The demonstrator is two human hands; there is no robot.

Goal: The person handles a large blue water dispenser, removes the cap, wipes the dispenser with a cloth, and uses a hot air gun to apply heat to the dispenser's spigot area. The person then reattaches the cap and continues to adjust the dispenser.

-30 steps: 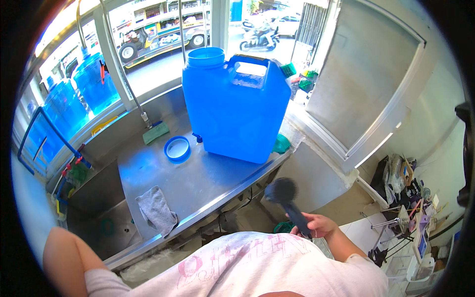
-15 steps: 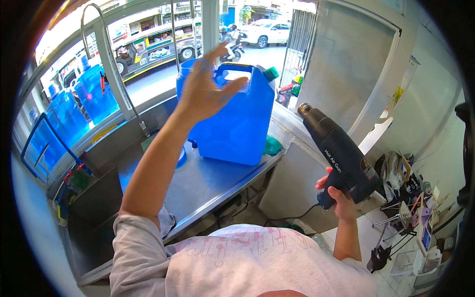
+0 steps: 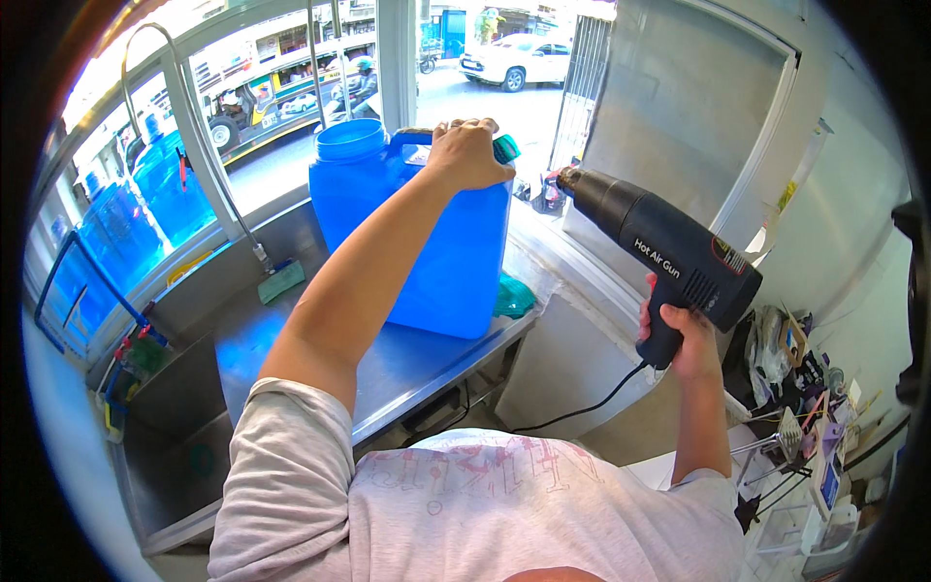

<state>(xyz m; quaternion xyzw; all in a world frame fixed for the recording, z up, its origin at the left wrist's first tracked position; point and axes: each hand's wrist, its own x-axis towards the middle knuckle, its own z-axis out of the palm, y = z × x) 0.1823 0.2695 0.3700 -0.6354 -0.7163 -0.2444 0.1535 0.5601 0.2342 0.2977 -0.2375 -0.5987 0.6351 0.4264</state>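
A large blue plastic water jug [image 3: 446, 272] stands upright on the steel counter [image 3: 388, 378], with an uncapped wide mouth [image 3: 345, 138] and a green cap [image 3: 508, 148] at its upper right. My left hand [image 3: 470, 153] is closed on the top of the jug by its handle, beside that cap. My right hand [image 3: 684, 335] grips a black heat gun [image 3: 616, 209] by its handle, its nozzle pointing left close to the jug's upper right. A green sponge [image 3: 281, 282] lies behind the jug; a green cloth-like item [image 3: 514, 296] is at its right.
The steel sink [image 3: 179, 407] is at left, with blue tubing frames and other blue jugs [image 3: 175, 194] beyond. A metal door panel [image 3: 679, 126] is behind the heat gun, a cluttered table with several items [image 3: 834, 456] at far right. Outside are vehicles and people.
My left hand came up from the lower left, passed in front of the jug and took hold of its top. The heat gun rose and swung level toward the jug.
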